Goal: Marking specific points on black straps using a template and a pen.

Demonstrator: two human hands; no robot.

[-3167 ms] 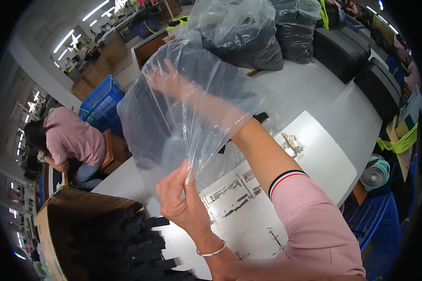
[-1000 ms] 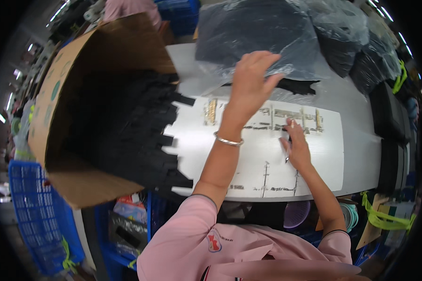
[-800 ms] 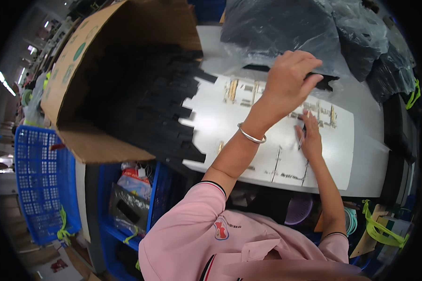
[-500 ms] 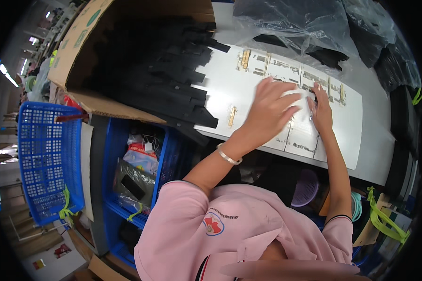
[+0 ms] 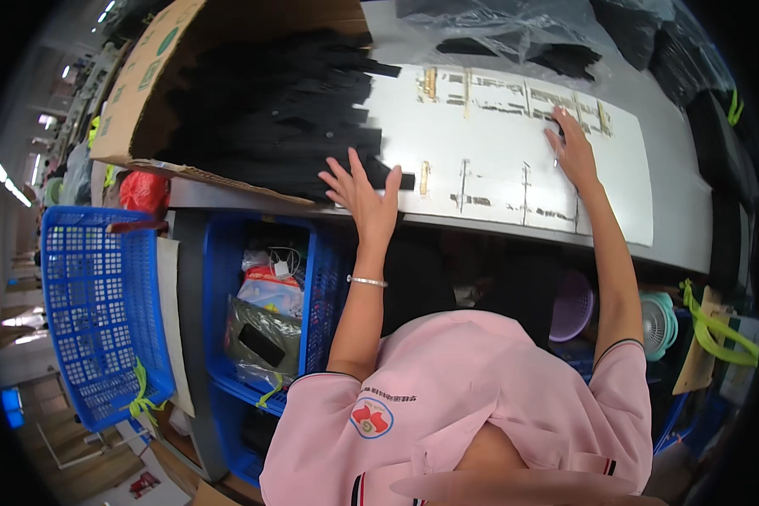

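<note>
My left hand [image 5: 367, 198] is open with its fingers spread, at the near right end of a heap of black fabric strips [image 5: 270, 105]. Its fingertips overlap the strips; whether they touch is unclear. On the right, my right hand [image 5: 575, 156] rests at a white board [image 5: 497, 139], fingers stretched toward the marks along its far side and thumb apart. Something small and shiny shows by its thumb, too small to name. The board carries dark lines, tape patches and yellowish strips, and no fabric lies across its middle.
An open cardboard box [image 5: 148, 93] on its side holds the strips at the left. Clear plastic sheeting [image 5: 514, 29] covers dark pieces behind the board. Blue baskets [image 5: 110, 312] stand left; a blue crate [image 5: 312, 295] with bagged items sits below the table edge.
My left hand has moved left from above the board to the black strips, its fingers spreading. My right hand stays over the board's right part. The view has shifted slightly.
</note>
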